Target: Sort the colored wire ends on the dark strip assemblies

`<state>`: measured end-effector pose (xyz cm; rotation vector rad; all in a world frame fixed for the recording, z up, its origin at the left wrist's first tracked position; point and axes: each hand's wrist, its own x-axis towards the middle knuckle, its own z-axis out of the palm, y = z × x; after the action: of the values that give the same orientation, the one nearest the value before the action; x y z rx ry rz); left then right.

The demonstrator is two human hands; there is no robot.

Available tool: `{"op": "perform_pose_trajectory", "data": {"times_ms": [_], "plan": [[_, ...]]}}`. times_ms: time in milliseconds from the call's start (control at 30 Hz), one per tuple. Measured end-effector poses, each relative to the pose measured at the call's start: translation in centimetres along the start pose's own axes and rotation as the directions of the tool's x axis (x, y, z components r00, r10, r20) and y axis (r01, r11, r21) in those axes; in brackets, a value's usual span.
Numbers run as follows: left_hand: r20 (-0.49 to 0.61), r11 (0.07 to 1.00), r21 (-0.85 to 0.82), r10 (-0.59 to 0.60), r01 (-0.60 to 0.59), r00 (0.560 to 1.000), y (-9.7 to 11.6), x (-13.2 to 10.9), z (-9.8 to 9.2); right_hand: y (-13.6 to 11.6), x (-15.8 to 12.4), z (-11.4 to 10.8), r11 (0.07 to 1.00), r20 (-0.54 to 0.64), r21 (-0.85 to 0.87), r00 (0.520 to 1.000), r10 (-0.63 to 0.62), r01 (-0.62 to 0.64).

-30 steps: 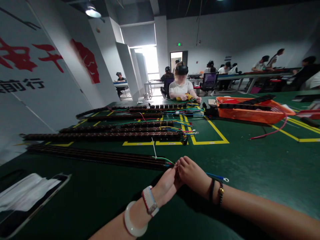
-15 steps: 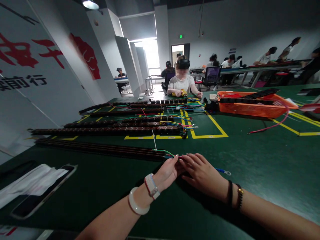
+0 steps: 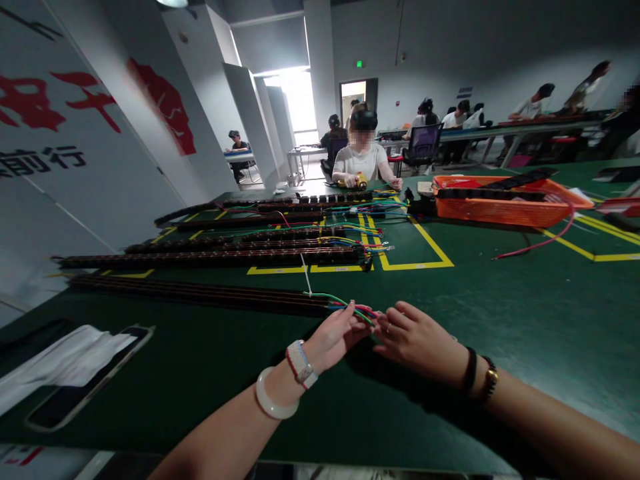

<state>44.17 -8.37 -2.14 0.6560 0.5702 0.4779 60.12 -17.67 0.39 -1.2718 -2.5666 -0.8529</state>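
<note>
and there was the change: half a second earlier the left hand (image 3: 336, 341) had covered most of the coloured wires (image 3: 364, 312), and now they lay fanned out, red, green and blue on show across its fingers. the blue-sleeved lug that had poked out past the right hand (image 3: 417, 340) had slipped almost wholly behind it, and a slim gap had opened between the two palms.

the left hand was narrow, thumb on top, fingers underneath, holding the wires lightly. the right hand was half curled, its fingertips right at the wire ends; whether it gripped one, you couldn't tell.

those wires came off the right end of a long dark bundle (image 3: 200, 293), which ran from the left edge of the table (image 3: 530, 347) in towards its middle. a white tie (image 3: 306, 273) stood up at that end, touching the green wire. more dark bundles (image 3: 225, 257) lay behind, towards the far edge, and an orange basket (image 3: 500, 212) sat to their right.

over at the far edge, a co-worker (image 3: 357, 160) held a yellow tool (image 3: 361, 181); near the near-left corner, white cloth (image 3: 75, 353) lay partly over a phone (image 3: 80, 400).
</note>
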Motion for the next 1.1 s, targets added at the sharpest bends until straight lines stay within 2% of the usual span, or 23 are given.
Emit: {"op": "perform_pose_trajectory", "data": {"times_ms": [167, 267, 367, 467, 633, 767, 933, 1100], "plan": [[0.045, 1.0, -0.002, -0.005, 0.005, 0.999, -0.2, 0.3, -0.4, -0.1, 0.1, 0.1, 0.998, 0.143, -0.07, 0.99, 0.008, 0.002], [0.06, 1.0, -0.015, 0.003, -0.002, 0.998, -0.2, 0.3, -0.6, -0.3, 0.2, 0.1, 0.998, 0.138, -0.061, 0.99, -0.01, 0.018], [0.077, 0.999, -0.035, 0.006, -0.004, 0.997, -0.2, 0.3, -0.6, -0.5, 0.4, 0.0, 1.0, 0.075, 0.014, 0.997, -0.001, 0.0], [0.095, 0.999, -0.041, -0.006, 0.01, 0.995, -0.1, 0.2, -0.5, -0.4, 0.5, 0.1, 0.984, -0.018, 0.136, 0.993, 0.116, -0.113], [0.102, 0.999, -0.047, 0.008, -0.003, 0.995, 0.0, 0.0, -0.2, 1.0, 0.3, 0.1, 0.9, -0.038, 0.253, 0.926, 0.376, -0.355], [0.096, 1.0, -0.008, 0.018, -0.017, 0.995, 0.0, 0.1, -0.1, 2.9, -0.1, 0.6, 0.816, 0.05, 0.311, 0.866, 0.497, -0.487], [0.086, 1.0, 0.03, 0.003, -0.006, 0.996, 0.2, 0.0, 0.1, 4.8, -0.7, 2.6, 0.71, 0.212, 0.411, 0.818, 0.536, -0.572], [0.084, 0.999, 0.044, -0.003, -0.001, 0.996, 0.3, -0.1, 0.0, 5.9, -1.0, 4.9, 0.683, 0.267, 0.456, 0.82, 0.507, -0.571]]}}
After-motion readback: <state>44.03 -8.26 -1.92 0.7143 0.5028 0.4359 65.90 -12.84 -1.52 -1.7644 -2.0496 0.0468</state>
